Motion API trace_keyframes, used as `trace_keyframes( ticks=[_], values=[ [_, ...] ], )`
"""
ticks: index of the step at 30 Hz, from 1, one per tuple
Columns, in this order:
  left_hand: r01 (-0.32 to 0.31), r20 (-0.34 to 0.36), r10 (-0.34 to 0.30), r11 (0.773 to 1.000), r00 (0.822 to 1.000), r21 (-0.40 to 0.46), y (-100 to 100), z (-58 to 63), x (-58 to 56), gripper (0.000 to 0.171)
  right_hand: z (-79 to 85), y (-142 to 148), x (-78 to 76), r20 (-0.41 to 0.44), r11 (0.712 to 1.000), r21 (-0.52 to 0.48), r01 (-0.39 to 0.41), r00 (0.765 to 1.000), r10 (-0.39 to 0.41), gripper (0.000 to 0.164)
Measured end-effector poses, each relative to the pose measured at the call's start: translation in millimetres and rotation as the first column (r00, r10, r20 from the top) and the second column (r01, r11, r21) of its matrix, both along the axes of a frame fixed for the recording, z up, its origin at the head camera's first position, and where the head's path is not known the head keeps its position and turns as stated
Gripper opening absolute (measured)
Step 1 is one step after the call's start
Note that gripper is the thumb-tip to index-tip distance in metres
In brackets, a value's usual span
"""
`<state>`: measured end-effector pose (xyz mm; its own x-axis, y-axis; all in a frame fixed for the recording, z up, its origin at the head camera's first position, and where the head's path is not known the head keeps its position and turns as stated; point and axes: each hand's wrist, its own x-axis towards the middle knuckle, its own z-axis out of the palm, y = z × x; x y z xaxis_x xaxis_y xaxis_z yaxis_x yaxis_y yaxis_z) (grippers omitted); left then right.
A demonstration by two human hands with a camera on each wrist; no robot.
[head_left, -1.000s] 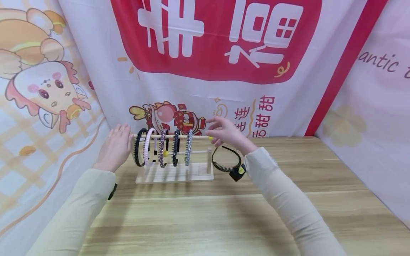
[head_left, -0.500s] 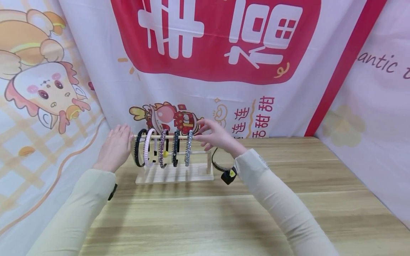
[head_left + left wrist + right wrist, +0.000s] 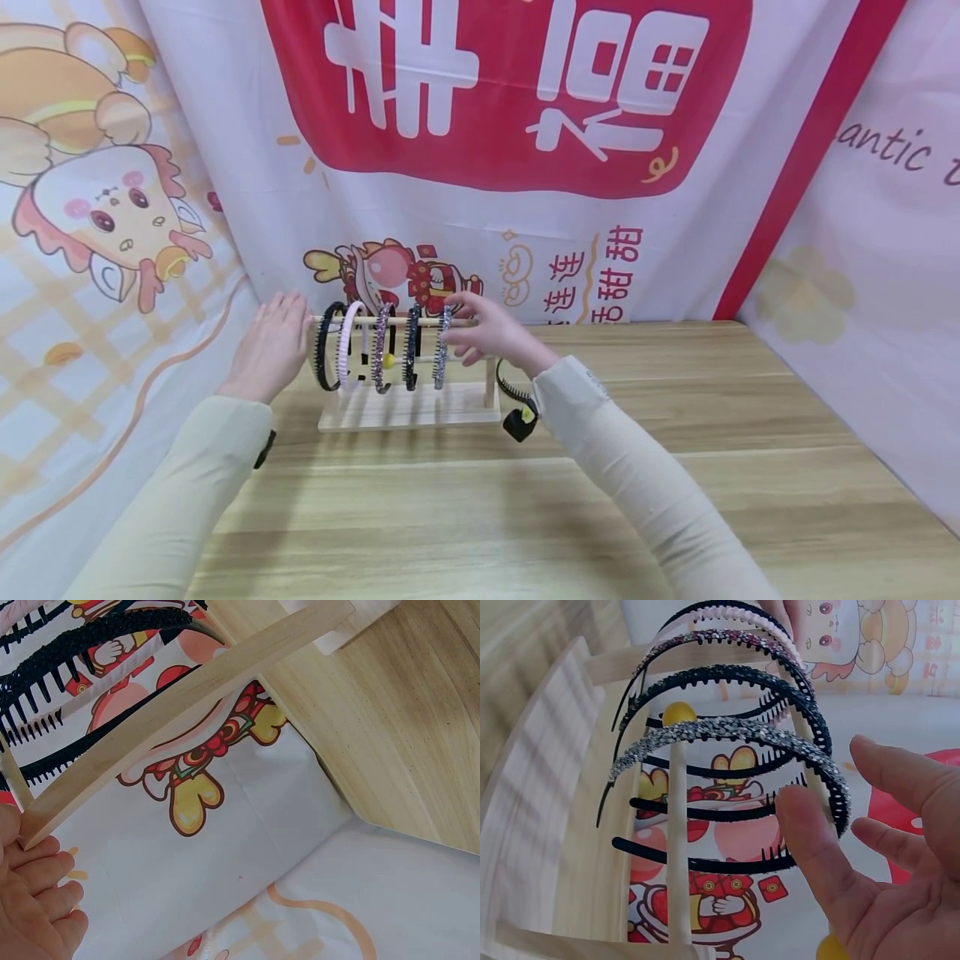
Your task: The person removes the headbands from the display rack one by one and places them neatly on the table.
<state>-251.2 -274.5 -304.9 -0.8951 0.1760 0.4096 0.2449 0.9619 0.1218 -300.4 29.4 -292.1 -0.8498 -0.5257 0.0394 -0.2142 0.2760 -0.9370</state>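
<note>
A wooden headband rack (image 3: 405, 419) holds several toothed headbands on its upper rod: a black headband (image 3: 322, 350), a pink one, a purple glitter one, a dark glitter headband (image 3: 410, 350) and a silver glitter headband (image 3: 727, 729) at the right. My left hand (image 3: 270, 346) rests against the rack's left end; in the left wrist view its fingertips touch the top of the wooden upright (image 3: 172, 712). My right hand (image 3: 495, 331) is at the silver headband, thumb and fingers spread apart on either side of the rod, overlapping the band in the head view.
Another black headband (image 3: 513, 383) lies on the table right of the rack, partly hidden by my right hand and wrist. A lower rod with a yellow ball (image 3: 679, 713) carries more black bands. Printed cloth hangs behind (image 3: 420, 208) and at both sides.
My right hand has moved left along the upper rod, from the yellow end ball to the silver headband. My left hand and the headbands have stayed in place.
</note>
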Motion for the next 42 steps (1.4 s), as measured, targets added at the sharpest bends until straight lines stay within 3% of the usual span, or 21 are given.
trace_keyframes(
  ticks=[9,16,23,29,42],
  values=[
    [0.005,-0.004,-0.005,1.0,1.0,0.0,-1,-0.9,-0.5,0.047,-7.7,-9,-3.4,0.002,1.0,-0.01,0.015,1.0,-0.015,0.054],
    [0.007,-0.01,-0.007,1.0,1.0,0.006,0,-0.6,-1.9,0.047,-8.2,-15,-1.5,-0.006,0.997,-0.027,0.075,0.997,-0.075,0.051],
    [0.008,-0.012,-0.008,1.0,1.0,0.007,0,-0.7,-1.8,0.047,-7.9,-13,-2.8,-0.069,0.996,-0.008,0.086,0.994,-0.087,0.046],
    [0.003,-0.009,-0.003,1.0,1.0,0.013,0,-0.2,-0.7,0.047,-2.8,-6,-2.1,-0.108,0.997,-0.008,0.082,0.991,-0.082,0.046],
    [0.008,-0.013,-0.008,1.0,1.0,0.015,0,-0.6,-0.2,0.047,10.7,12,3.5,-0.11,0.996,-0.017,0.084,0.99,-0.086,0.047]
  ],
)
